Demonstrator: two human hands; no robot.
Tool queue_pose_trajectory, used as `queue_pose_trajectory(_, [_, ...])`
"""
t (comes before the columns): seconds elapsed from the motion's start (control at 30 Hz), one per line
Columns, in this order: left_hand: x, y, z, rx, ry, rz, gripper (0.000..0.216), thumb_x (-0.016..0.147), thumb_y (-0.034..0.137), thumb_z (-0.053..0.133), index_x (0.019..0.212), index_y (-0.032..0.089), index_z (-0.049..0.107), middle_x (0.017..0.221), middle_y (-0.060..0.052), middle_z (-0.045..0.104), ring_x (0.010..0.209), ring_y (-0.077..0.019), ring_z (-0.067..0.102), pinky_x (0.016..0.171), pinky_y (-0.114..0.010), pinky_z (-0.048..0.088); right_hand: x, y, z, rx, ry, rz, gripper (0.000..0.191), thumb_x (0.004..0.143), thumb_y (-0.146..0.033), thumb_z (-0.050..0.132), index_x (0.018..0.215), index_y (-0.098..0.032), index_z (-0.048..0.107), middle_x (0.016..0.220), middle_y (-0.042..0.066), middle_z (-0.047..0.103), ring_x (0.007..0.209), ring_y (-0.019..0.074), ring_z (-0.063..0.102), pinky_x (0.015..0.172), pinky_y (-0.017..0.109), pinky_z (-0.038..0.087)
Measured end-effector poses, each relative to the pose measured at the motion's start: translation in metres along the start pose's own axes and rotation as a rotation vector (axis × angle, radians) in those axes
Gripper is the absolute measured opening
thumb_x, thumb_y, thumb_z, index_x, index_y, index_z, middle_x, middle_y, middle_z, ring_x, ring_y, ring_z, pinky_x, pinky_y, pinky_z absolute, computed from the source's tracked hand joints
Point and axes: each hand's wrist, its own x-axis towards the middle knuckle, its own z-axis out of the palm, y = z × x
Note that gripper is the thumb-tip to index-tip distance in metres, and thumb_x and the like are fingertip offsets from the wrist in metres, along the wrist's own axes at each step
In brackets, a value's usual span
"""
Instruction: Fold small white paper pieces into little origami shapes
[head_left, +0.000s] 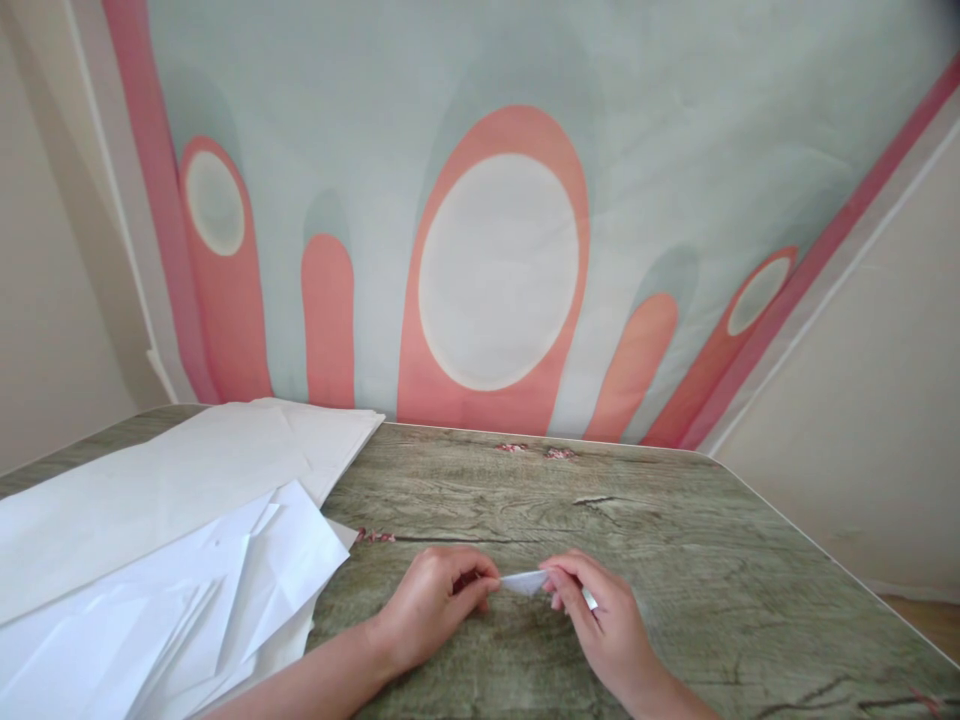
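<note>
A small folded piece of white paper is stretched between my two hands, just above the wood-grain tabletop. My left hand pinches its left tip between thumb and forefinger. On the other side, my right hand grips the right end with thumb and fingers. A bit of white shows behind the right thumb. The fingers cover both ends of the paper, so its full shape is hidden.
Large white sheets lie piled on the table's left side. Smaller loose white papers overlap them near my left forearm. The wood-grain table meets a backdrop with coral shapes at its far edge.
</note>
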Motion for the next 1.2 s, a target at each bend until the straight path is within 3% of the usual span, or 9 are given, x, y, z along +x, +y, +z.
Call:
queue_pose_trajectory(0.3, [-0.003,0.007,0.002,-0.025,-0.078,-0.038,0.014,0.084,0.024,0.057,0.079,0.021,0.070,0.068,0.003,0.065,0.060,-0.0109,0.055,0.057,-0.017,0.037,-0.002,0.003,0.003,-0.086,0.011,0.072,0.022,0.095,-0.028,0.042,0.080,-0.020,0.056,0.062,-0.002,0.052,0.056,0.0126,0.053,0.057,0.023,0.039])
queue_pose_trajectory(0.53, [-0.004,0.009,0.005,-0.015,-0.034,-0.140,0.014,0.085,0.024,0.053,0.077,0.020,0.064,0.062,0.005,0.065,0.058,-0.0114,0.057,0.056,-0.018,0.037,0.001,0.001,0.006,0.070,0.022,0.196,0.022,0.092,-0.037,0.048,0.093,-0.020,0.062,0.072,0.001,0.058,0.060,0.0135,0.056,0.058,0.023,0.043])
queue_pose_trajectory(0.73, [-0.004,0.009,0.004,-0.026,-0.047,-0.141,0.019,0.088,0.026,0.049,0.075,0.020,0.062,0.064,0.004,0.066,0.060,-0.0115,0.060,0.060,-0.018,0.039,0.003,0.000,0.006,0.196,-0.001,0.353,0.030,0.089,-0.044,0.050,0.094,-0.017,0.061,0.064,0.000,0.057,0.057,0.0141,0.055,0.053,0.023,0.044])
queue_pose_trajectory(0.9, [-0.004,0.011,0.003,-0.070,-0.067,-0.147,0.017,0.085,0.025,0.052,0.074,0.019,0.064,0.062,0.004,0.065,0.058,-0.0117,0.059,0.058,-0.018,0.039,0.003,-0.004,0.003,0.124,-0.054,0.281,0.031,0.092,-0.042,0.046,0.074,-0.018,0.057,0.061,-0.001,0.054,0.057,0.0134,0.053,0.055,0.023,0.041])
queue_pose_trajectory(1.03, [-0.003,0.011,0.004,-0.148,-0.079,-0.175,0.017,0.083,0.026,0.055,0.075,0.017,0.068,0.060,0.003,0.065,0.056,-0.0121,0.058,0.056,-0.018,0.040,0.001,-0.008,0.002,-0.006,-0.048,0.226,0.029,0.093,-0.038,0.044,0.072,-0.019,0.052,0.061,-0.002,0.050,0.058,0.0131,0.050,0.055,0.023,0.037])
queue_pose_trajectory(1.2, [-0.003,0.010,0.004,-0.167,-0.096,-0.182,0.015,0.079,0.025,0.059,0.079,0.017,0.071,0.062,0.002,0.065,0.056,-0.0117,0.056,0.053,-0.017,0.039,0.000,-0.006,0.004,-0.002,-0.024,0.223,0.028,0.094,-0.037,0.043,0.073,-0.020,0.051,0.061,-0.003,0.049,0.058,0.0130,0.048,0.055,0.023,0.037])
